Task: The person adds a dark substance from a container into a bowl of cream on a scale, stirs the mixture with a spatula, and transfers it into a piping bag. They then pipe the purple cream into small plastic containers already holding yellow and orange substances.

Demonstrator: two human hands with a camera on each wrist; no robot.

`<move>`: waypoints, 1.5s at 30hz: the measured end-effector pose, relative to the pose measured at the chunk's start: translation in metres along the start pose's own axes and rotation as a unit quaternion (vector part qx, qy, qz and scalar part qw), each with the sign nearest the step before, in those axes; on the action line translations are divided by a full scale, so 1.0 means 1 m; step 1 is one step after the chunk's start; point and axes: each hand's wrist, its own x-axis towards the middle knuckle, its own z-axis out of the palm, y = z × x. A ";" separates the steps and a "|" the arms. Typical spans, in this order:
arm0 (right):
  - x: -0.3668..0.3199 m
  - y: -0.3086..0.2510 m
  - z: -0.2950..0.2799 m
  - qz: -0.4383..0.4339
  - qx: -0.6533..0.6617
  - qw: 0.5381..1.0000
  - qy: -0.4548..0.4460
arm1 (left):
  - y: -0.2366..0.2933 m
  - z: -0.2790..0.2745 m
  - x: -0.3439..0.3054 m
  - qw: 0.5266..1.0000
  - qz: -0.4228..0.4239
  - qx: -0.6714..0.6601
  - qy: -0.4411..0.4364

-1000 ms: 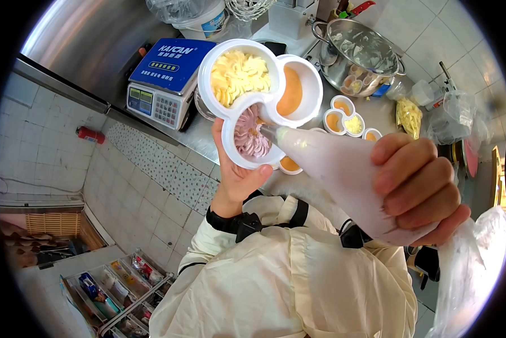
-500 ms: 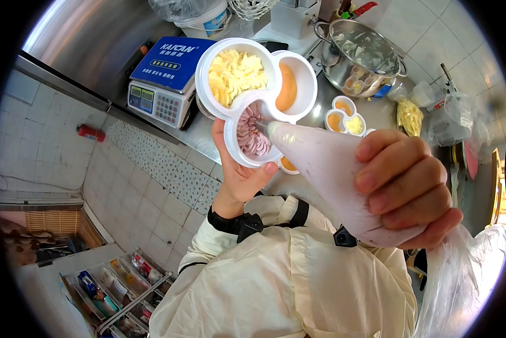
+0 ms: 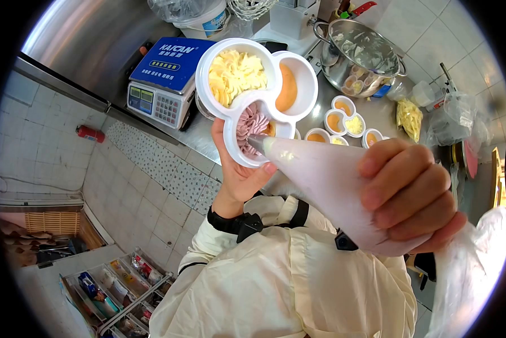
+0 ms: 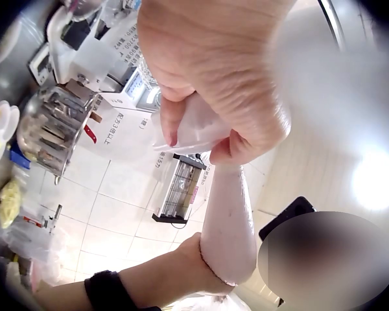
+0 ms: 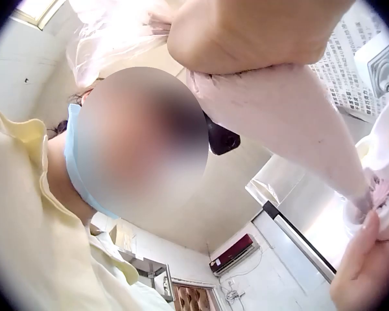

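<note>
My left hand (image 3: 239,183) holds up a white three-cup container (image 3: 307,90) by its lowest cup, thumb at the rim. Ruffled yellow cream (image 3: 236,76) fills the upper left cup; a smooth orange layer (image 3: 286,87) lies in the right one. Pink piped cream (image 3: 249,121) covers much of the lowest cup, with some orange showing beside it. Inside that cup is the metal nozzle (image 3: 257,144) of a piping bag full of pale pink cream (image 3: 320,174). My right hand (image 3: 413,194) grips the bag's wide end, fingers curled round it, also seen in the right wrist view (image 5: 259,32).
Behind the container is a blue-topped scale (image 3: 165,65) on the steel counter. Several smaller three-cup containers (image 3: 360,132) stand to the right, near a large steel pot (image 3: 326,59) and a bag of yellow stuff (image 3: 409,118). Drawers of packets (image 3: 103,287) are at lower left.
The container has shifted slightly left. The nozzle moved from the upper part of the pink cream to its lower part, and my right hand went left, then slightly down.
</note>
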 end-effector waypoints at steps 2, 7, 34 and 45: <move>0.000 -0.004 -0.008 0.008 0.012 1.000 0.011 | 0.001 -0.001 0.000 1.000 -0.011 -0.002 0.004; 0.001 -0.014 -0.024 0.042 -0.007 0.998 0.053 | -0.005 -0.005 -0.005 0.999 -0.015 -0.011 0.036; 0.004 -0.005 -0.014 0.067 -0.070 0.995 0.000 | -0.001 0.002 0.003 1.000 0.019 0.001 -0.010; 0.006 -0.011 -0.006 0.034 -0.025 0.999 0.034 | 0.000 0.001 0.003 0.999 0.024 0.018 -0.017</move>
